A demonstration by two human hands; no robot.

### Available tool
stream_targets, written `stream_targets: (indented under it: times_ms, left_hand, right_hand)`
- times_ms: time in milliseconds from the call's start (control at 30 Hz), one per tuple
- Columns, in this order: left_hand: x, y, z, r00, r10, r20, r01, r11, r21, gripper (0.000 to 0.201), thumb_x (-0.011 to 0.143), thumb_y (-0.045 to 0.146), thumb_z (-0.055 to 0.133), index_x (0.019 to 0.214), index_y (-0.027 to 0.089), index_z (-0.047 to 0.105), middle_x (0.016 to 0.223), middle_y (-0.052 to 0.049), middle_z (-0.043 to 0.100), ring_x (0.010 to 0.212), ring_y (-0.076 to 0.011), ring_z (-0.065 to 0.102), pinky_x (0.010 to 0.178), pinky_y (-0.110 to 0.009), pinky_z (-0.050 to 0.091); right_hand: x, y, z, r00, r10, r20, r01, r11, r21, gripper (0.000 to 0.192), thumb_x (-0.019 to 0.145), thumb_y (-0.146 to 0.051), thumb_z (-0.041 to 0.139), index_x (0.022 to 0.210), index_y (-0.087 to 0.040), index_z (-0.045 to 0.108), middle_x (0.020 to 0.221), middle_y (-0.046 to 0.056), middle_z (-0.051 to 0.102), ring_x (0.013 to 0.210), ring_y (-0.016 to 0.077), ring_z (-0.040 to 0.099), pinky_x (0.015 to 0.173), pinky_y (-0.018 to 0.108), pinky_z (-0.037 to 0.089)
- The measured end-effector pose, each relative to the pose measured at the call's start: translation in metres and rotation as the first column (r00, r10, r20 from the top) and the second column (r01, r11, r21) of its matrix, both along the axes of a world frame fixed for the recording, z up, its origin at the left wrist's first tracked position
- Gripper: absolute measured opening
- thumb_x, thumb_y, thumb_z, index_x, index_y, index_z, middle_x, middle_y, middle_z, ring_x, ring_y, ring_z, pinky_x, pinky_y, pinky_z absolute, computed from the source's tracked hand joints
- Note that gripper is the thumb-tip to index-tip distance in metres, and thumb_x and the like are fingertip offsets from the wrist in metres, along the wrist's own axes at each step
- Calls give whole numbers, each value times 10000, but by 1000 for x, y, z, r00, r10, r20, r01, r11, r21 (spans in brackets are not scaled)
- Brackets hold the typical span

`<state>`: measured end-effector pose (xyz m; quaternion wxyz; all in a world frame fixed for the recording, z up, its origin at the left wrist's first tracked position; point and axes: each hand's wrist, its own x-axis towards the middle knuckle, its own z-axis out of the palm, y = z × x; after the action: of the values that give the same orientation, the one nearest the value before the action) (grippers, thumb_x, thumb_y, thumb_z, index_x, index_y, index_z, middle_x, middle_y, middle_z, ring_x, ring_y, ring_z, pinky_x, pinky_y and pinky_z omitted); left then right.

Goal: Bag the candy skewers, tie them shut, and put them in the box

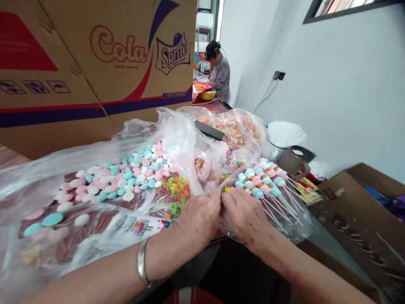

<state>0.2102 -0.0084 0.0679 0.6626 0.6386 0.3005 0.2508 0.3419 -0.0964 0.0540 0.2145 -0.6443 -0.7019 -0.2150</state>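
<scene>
While your two hands meet at the table's front edge, your left hand (198, 219), a bracelet (142, 261) on its wrist, has its fingers curled and pinched at a small yellow piece (227, 189) that sits between both sets of fingertips; your right hand (243, 215) is likewise bent at the knuckles, its fingertips touching that same piece and the clear plastic bag (272, 219) beneath. Just past your right hand lies one bundle of candy skewers (261, 179), pink, blue, white and orange pieces on white sticks; the sticks are too many and too crossed to count. To the left you have one open bag of flat pastel candies (126, 177), far too many to count, and one heap of coloured ring candies (175, 192) beside it. Behind stand two printed cardboard cartons (95, 63), and one other person (218, 71) sits well apart at the far end.
</scene>
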Motion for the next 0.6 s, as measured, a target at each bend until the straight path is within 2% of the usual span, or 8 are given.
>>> stream_targets:
  times_ms: [33, 100, 167, 267, 367, 433, 500, 600]
  left_hand:
    - [0, -4, -3, 999, 37, 27, -40, 987, 154, 186, 711, 95, 665, 826, 222, 738, 898, -98, 708, 1035, -301, 610, 951, -407, 463]
    - [-1, -10, -5, 996, 62, 69, -89, 862, 500, 203, 780, 153, 650, 961, 213, 720, 1098, -128, 671, 1177, -314, 521, 1082, -467, 326]
    - [-5, -13, -3, 995, 73, 67, -99, 779, 619, 191, 833, 240, 644, 1015, 204, 691, 1052, -120, 669, 1070, -294, 565, 1036, -464, 364]
    - [-8, -9, 13, 996, 91, 11, -91, 973, 213, 263, 918, 416, 543, 1017, 195, 645, 823, -54, 663, 794, -224, 607, 803, -367, 493]
    - [-13, 10, 39, 973, 102, 205, -62, 979, -193, 419, 932, 527, 448, 984, 168, 656, 846, -76, 702, 818, -231, 639, 788, -359, 510]
    - [-21, 24, 52, 933, 31, 359, 22, 990, -143, 452, 895, 569, 491, 954, 168, 691, 862, -81, 728, 805, -239, 657, 847, -379, 501]
    - [-33, 32, 58, 950, -137, 281, 139, 990, 11, 442, 876, 560, 536, 903, 163, 728, 793, -82, 734, 762, -247, 666, 867, -387, 490]
    - [-47, 29, 52, 994, -111, 16, 109, 988, 112, 358, 897, 467, 568, 786, 179, 749, 669, -45, 704, 704, -205, 650, 799, -305, 493]
  right_hand:
    - [1, 6, -1, 996, -59, -72, 64, 996, 62, 249, 923, -103, 411, 752, -173, 578, 700, 68, 582, 689, 211, 484, 628, 324, 359]
    - [4, 18, 1, 952, -99, -289, 143, 980, 135, 252, 937, -154, 408, 730, -191, 546, 697, 53, 572, 690, 196, 489, 645, 309, 374]
    - [2, 25, 8, 848, -55, -528, 166, 972, 166, 240, 933, -178, 401, 727, -205, 521, 687, 22, 552, 668, 170, 490, 644, 285, 388]
    - [-14, 28, 18, 661, 81, -746, 114, 972, 205, 203, 903, -185, 430, 721, -209, 518, 679, -8, 554, 639, 137, 504, 636, 253, 403]
    - [-32, 26, 20, 544, 179, -820, 21, 974, 227, 173, 871, -197, 464, 714, -203, 536, 680, -11, 564, 644, 130, 518, 642, 244, 421]
    - [-37, 25, 17, 409, 158, -899, -7, 985, 170, 162, 867, -221, 479, 721, -202, 546, 650, -27, 541, 600, 120, 493, 591, 229, 415]
    - [-38, 25, 15, 274, 108, -956, 10, 993, 115, 171, 874, -249, 486, 719, -207, 544, 618, -41, 522, 560, 113, 468, 540, 219, 403]
    - [-43, 26, 13, 348, 138, -927, 63, 983, 170, 168, 882, -235, 482, 735, -208, 560, 654, -24, 566, 608, 128, 516, 597, 236, 438]
